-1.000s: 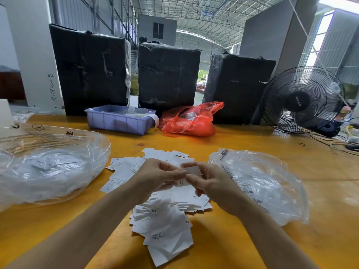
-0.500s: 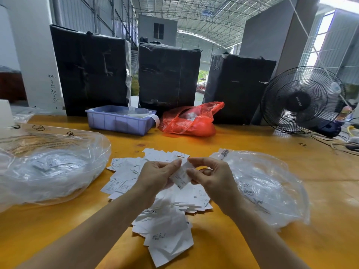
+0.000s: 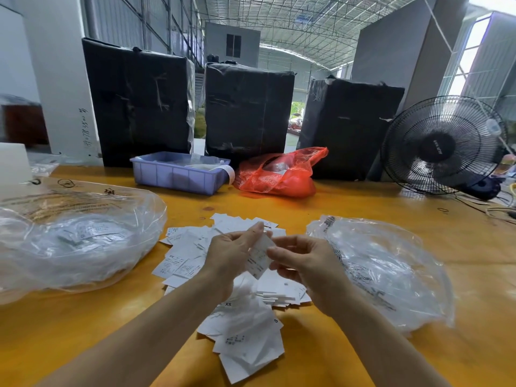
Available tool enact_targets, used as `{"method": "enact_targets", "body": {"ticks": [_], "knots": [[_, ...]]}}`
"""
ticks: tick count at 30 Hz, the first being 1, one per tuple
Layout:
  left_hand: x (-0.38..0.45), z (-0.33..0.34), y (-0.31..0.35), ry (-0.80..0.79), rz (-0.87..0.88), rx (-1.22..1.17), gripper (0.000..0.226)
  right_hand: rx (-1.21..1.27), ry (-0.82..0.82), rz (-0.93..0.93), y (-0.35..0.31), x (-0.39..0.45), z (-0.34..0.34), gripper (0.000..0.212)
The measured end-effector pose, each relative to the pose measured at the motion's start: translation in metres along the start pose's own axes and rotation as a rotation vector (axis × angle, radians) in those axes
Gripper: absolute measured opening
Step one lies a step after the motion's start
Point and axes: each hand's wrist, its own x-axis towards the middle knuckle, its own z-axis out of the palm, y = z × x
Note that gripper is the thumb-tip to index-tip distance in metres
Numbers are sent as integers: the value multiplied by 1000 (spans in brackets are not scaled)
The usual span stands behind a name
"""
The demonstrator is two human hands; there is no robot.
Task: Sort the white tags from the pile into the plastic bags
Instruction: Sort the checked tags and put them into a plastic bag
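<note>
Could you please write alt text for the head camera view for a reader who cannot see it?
Two hands, left hand and right hand, hold one white tag above a pile of tags on a yellow table. A clear plastic bag lies right of the pile, and another bag lies left.

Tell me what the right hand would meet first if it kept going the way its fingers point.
The right hand points left, and its fingers already pinch the tag held between both hands. Just past that is probably the left hand, though depth is unclear.
</note>
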Motion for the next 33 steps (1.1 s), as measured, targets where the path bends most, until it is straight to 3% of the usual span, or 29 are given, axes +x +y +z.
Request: {"method": "enact_targets", "body": {"ticks": [2,6,12,19,22,26,29,31,33], "knots": [[1,-2,3,-80,-39,88,33,61,59,34,-1,2,-3,7],[4,-12,10,-170,-119,198,46,93,136,60,-2,2,-7,7],[14,-27,13,-190,-126,242,10,116,148,65,-2,3,-6,5],[14,-35,23,-266,-112,458,9,100,134,1,-2,2,-6,9],[19,-51,41,-116,12,591,8,3,188,-107,-5,1,-8,8],[29,-109,72,380,238,894,12,-205,367,-388,-9,3,-23,10],[32,-164,90,671,201,1062,16,-459,517,-592,-8,12,-44,12],[30,-190,93,803,147,1140,18,-548,598,-577,-7,21,-65,13],[27,-201,90,860,95,1225,18,-646,619,-442,-4,27,-89,16]]}}
